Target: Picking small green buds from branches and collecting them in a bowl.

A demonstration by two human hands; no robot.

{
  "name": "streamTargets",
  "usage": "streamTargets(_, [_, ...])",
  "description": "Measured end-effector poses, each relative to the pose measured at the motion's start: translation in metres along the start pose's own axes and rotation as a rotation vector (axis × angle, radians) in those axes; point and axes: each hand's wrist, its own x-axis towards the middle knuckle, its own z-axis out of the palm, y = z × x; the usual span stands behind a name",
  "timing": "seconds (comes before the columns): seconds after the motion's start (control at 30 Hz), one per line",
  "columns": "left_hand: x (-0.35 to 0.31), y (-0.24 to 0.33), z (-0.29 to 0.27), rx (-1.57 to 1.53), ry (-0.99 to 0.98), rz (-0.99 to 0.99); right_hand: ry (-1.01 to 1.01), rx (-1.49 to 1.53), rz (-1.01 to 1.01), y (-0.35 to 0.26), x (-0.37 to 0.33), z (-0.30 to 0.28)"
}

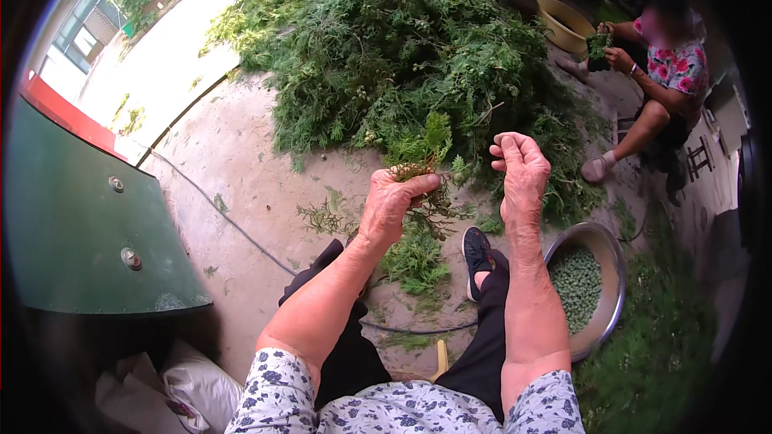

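Note:
My left hand (384,207) is closed around the stems of a green conifer sprig (433,143), whose flat, scaly fronds stick out above and below the thumb. Right of it, a short gap away, my right hand (524,170) is raised with its thumb and fingertips pinched together. Whatever may be between those fingertips is too small to make out. Beside my right forearm a metal bowl (614,289) stands on the ground, partly filled with small round green cones (576,285). More cut sprigs (416,261) lie on the ground between my feet.
Ahead rises a large heap of conifer branches (402,56). At the far right a seated person (674,72) handles a sprig near a yellow basin (575,38). A green metal door (88,209) stands left, a cable (241,229) crosses the floor, and a white sack (201,378) lies lower left.

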Motion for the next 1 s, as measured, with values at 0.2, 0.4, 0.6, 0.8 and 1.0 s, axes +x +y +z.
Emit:
streamTargets(0.2, [0.001, 0.012, -0.008, -0.304, 0.032, -0.087, -0.543, 0.254, 0.367, 0.028, -0.016, 0.006])
streamTargets(0.4, [0.0, 0.001, -0.008, -0.234, -0.074, 0.106, -0.548, 0.226, 0.376, 0.01, -0.043, 0.026])
streamTargets(0.6, [-0.005, -0.005, -0.024, -0.108, -0.079, 0.241, -0.493, 0.113, 0.29, 0.013, -0.052, 0.038])
streamTargets(0.8, [0.002, -0.005, -0.019, -0.438, -0.105, 0.024, -0.542, 0.453, 0.512, 0.018, -0.039, 0.03])
streamTargets(1.0, [-0.007, 0.017, -0.031, -0.398, 0.025, 0.01, -0.587, 0.603, 0.564, 0.008, -0.04, 0.044])
